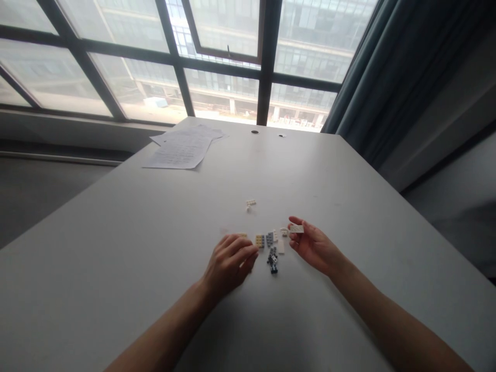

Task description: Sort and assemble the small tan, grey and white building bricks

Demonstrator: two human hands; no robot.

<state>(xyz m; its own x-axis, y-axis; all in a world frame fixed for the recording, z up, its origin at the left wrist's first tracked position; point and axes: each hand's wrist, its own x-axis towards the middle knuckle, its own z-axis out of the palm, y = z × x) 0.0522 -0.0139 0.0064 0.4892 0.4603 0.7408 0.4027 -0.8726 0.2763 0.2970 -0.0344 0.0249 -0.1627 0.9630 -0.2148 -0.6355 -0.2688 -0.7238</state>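
Note:
My right hand is closed on a white brick with studs, held above the table between thumb and fingers. My left hand rests low over the table with its fingers curled together; whatever may be under them is hidden. At its fingertips lies a yellow and grey-blue brick piece, and a yellow brick shows partly behind its knuckles. Between the hands are a grey-blue brick, a white flat piece, a small white arched piece and a cluster of dark pieces.
Farther out on the white table lie a white studded brick and a small round white piece. Printed papers overlap at the far left. Two cable holes are near the back edge, before the window; a curtain hangs at right.

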